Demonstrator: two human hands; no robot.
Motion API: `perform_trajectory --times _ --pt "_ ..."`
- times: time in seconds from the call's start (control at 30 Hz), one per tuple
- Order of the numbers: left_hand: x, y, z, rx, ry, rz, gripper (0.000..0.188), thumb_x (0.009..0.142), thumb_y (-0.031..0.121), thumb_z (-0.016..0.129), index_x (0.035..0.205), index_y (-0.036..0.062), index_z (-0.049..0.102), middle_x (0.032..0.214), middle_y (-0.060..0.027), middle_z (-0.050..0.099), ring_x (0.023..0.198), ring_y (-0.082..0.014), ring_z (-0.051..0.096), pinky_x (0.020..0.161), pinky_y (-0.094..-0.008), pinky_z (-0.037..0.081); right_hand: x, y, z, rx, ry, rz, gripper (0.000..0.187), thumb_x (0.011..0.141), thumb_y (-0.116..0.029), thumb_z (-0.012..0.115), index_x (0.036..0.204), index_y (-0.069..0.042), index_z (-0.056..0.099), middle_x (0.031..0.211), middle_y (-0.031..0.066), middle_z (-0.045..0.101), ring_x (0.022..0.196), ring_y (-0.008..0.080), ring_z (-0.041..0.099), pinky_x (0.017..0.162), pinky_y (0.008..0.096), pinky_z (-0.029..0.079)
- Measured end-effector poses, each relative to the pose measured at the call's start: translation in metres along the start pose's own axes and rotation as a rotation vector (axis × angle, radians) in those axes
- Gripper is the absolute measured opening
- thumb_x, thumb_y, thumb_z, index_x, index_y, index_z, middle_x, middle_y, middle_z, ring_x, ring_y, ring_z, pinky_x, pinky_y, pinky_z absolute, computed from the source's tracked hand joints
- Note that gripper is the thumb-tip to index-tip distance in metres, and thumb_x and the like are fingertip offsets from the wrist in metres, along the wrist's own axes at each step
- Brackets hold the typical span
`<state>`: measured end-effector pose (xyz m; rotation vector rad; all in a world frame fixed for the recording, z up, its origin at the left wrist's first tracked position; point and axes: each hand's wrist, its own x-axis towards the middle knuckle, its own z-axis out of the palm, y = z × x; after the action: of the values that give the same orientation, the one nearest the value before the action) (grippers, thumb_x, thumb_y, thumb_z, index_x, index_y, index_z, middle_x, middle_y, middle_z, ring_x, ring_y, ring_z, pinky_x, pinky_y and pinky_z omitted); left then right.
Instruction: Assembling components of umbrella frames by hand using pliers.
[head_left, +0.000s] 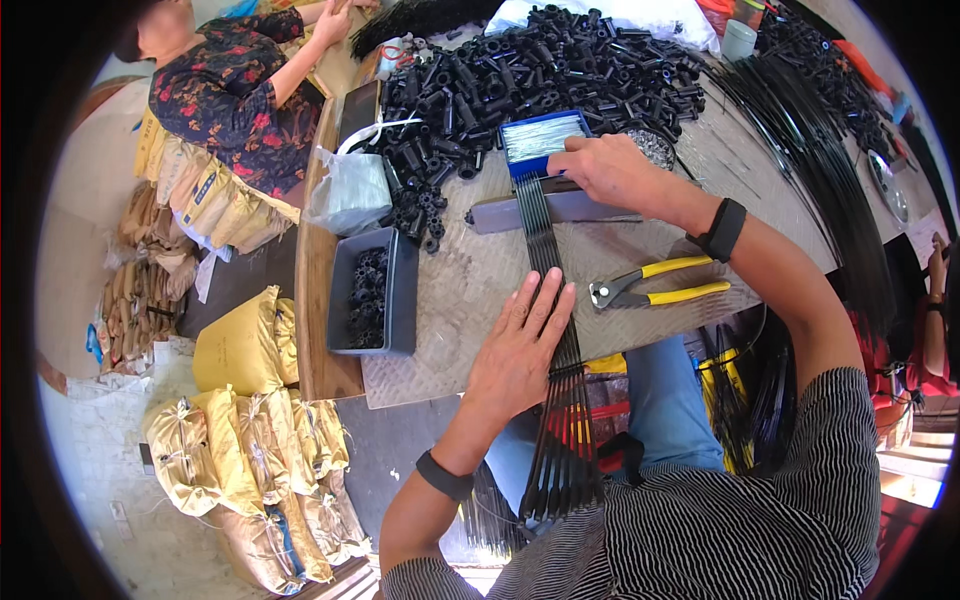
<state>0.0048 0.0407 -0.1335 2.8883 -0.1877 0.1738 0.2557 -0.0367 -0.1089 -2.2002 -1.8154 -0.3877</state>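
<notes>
Toward eleven o'clock from my left hand, bare tabletop lay open. The grey bin blocked ten; yellow-handled pliers blocked two.

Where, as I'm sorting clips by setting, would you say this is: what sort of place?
Probably a small assembly workshop: a large heap of short black plastic-looking tubes on a pale, worn tabletop, bundles of long thin black rods, and tied yellow-brown packages stacked at left.
</notes>
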Motion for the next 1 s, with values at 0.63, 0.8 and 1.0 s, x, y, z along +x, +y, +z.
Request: perform_trajectory --times 0.63,0.8,1.0 --pt "-0.004 -0.002 0.002 -0.007 0.078 -0.015 0.077 0.078 0.047 0.053 0.138 0.0080 0.023 0.143 -0.0144 0.020 0.131 -0.0328 0.021 0.106 -0.0404 0.021 0.011 -0.012 0.010 -0.217 0.060 -0.150 0.011 0.074 -0.011 0.055 0.084 -0.006 0.053 0.079 0.0076 0.054 0.059 0.0252 0.060 0.048 0.0361 0.046" --pt "-0.005 0.001 0.000 0.054 0.067 -0.033 0.079 0.077 0.051 0.053 0.138 0.0092 0.023 0.143 -0.0123 0.021 0.132 -0.0307 0.020 0.107 -0.0432 0.017 0.012 -0.008 0.011 -0.232 0.133 -0.230 0.011 0.075 -0.015 0.056 0.082 -0.007 0.053 0.079 0.0074 0.055 0.059 0.0243 0.060 0.048 0.0355 0.046" --pt "-0.006 0.000 -0.003 0.089 0.057 -0.016 0.081 0.075 0.049 0.056 0.138 0.0108 0.024 0.144 -0.0101 0.021 0.133 -0.0285 0.020 0.107 -0.0453 0.015 0.017 -0.007 0.010 -0.071 -0.012 -0.093 0.007 0.079 -0.013 0.054 0.085 -0.009 0.054 0.085 0.0044 0.056 0.064 0.0269 0.059 0.052 0.0362 0.046"
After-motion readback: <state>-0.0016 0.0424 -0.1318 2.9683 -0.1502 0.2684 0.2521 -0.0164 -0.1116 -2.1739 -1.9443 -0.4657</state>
